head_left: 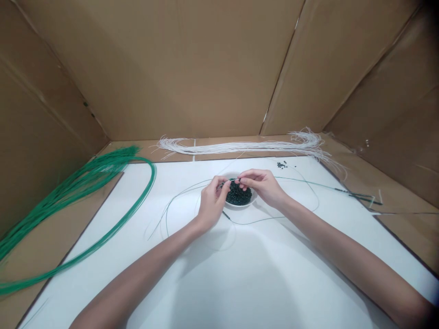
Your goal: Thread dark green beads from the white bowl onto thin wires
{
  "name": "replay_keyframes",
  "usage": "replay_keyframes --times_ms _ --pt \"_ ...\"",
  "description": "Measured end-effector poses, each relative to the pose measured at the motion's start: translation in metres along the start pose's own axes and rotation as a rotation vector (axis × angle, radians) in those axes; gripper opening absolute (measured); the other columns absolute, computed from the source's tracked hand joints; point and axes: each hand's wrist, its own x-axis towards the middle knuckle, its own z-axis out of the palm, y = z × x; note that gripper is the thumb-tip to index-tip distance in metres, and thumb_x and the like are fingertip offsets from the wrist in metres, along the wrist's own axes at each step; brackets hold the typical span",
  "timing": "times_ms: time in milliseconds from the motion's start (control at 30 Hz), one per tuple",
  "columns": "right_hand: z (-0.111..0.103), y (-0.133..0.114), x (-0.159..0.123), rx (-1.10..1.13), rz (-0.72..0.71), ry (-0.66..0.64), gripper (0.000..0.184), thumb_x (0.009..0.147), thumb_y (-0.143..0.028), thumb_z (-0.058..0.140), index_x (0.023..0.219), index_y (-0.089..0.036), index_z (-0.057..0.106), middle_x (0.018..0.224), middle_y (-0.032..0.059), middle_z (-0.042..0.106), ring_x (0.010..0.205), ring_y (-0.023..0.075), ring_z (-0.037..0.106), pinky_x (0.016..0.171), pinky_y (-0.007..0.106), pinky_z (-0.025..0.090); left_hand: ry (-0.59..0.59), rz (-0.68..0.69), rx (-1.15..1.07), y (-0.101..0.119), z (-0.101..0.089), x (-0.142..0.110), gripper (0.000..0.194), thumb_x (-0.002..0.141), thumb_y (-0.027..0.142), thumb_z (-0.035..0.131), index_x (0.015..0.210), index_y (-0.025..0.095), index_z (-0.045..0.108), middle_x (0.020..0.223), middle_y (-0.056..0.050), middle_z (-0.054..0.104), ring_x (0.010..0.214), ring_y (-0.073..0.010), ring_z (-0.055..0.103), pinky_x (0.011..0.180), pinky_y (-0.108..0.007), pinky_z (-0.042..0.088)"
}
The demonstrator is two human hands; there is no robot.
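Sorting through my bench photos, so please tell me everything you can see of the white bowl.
The white bowl is small, round and shallow, and looks ceramic. It sits upright on a white sheet, heaped with dark green-black beads. The left hand and right hand meet above it, hiding part of its rim; any contact cannot be told.

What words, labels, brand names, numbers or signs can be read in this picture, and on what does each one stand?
None can be read: the cardboard walls, the white sheet and the white bowl show no words, numbers or signs.
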Motion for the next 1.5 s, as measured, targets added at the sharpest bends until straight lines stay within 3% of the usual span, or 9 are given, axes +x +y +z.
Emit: replay_keyframes --times_ms 533,1100,1500 --pt "0.002 -0.0019 -0.0006 0.01 -0.003 0.037 0.014 0.061 -0.026 0.073 0.072 -0.018 0.069 0.067 0.0019 0.068 0.057 0.0104 0.058 0.054 0.023 0.047 -0.029 -0.018 0.083 0.0047 -0.0006 -0.001 0.017 0.083 0.033 0.045 0.08 0.017 0.052 0.069 0.002 0.057 0.05 -0.0059 0.041 0.051 -0.017 0.033" --pt "-0.0018 -0.0007 -0.0014 -0.068 0.055 0.013 0.02 0.062 -0.03 0.071 0.076 -0.016 0.071 0.07 0.0037 0.069 0.06 0.0116 0.057 0.057 0.025 0.046 -0.027 -0.011 0.065 0.0034 -0.0013 -0.0006 0.019 0.084 0.034 0.044 0.081 0.017 0.053 0.072 0.001 0.058 0.056 -0.0078 0.046 0.055 -0.018 0.035" --pt "0.0038 -0.0047 -0.0033 -0.134 0.006 -0.016 0.02 0.058 -0.028 0.073 0.073 -0.017 0.067 0.07 0.0026 0.067 0.059 0.011 0.057 0.054 0.024 0.045 -0.016 0.004 0.019 0.0039 -0.002 0.0004 0.017 0.084 0.032 0.044 0.081 0.017 0.052 0.07 0.002 0.057 0.059 -0.0072 0.049 0.058 -0.018 0.036"
